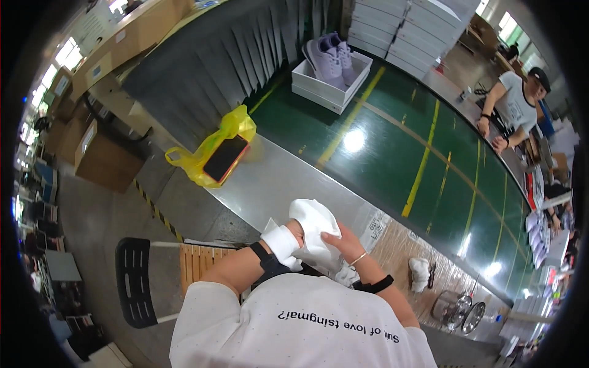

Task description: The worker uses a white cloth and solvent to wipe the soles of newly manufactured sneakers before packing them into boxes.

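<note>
In front of my chest, both hands are on a soft white cloth-like piece (314,222); its exact kind is not clear. My left hand (297,232) is mostly hidden under it, so its fingers do not show. A separate-looking white band or fold (281,243) wraps round my left wrist. From the other side, my right hand (345,243) grips the white piece's edge, thumb on top and fingers curled beneath.
A yellow plastic bag (236,126) with a phone (226,158) on it lies on the metal ledge. Lilac sneakers (331,61) stand in a white box (319,95) on the green conveyor (392,141). Metal bowls (453,308) sit right. A co-worker (518,101) stands across.
</note>
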The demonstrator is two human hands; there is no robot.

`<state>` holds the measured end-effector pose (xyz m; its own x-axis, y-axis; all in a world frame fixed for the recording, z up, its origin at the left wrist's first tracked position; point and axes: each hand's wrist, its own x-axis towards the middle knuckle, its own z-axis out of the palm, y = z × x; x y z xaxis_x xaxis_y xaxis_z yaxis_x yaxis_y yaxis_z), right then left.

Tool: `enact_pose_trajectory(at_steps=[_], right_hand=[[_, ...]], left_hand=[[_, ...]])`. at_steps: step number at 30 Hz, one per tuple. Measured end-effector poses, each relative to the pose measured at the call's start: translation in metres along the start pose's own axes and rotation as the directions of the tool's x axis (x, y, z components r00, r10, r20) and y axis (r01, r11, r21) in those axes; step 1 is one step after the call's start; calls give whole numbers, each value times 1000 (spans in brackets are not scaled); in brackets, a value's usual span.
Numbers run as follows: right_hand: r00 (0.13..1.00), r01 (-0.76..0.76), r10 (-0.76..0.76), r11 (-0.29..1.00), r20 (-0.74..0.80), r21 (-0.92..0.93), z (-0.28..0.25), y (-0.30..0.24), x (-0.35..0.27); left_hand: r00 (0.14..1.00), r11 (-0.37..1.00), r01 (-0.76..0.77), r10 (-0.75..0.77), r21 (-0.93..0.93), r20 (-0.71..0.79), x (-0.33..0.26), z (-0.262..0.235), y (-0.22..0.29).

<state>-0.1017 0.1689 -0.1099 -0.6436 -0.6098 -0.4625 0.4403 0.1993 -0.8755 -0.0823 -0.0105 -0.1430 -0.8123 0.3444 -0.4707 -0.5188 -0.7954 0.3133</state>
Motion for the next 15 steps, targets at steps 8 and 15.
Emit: enact_pose_trajectory(at_steps=[8,15], right_hand=[[994,-95,76,951,75,294,-14,0,-15],[985,-121,29,814,169,567,-25,-9,-32]], left_hand=[[997,996,-58,62,74,-49,-1,29,-18],[993,988,-60,44,143,112,10,57,-27]])
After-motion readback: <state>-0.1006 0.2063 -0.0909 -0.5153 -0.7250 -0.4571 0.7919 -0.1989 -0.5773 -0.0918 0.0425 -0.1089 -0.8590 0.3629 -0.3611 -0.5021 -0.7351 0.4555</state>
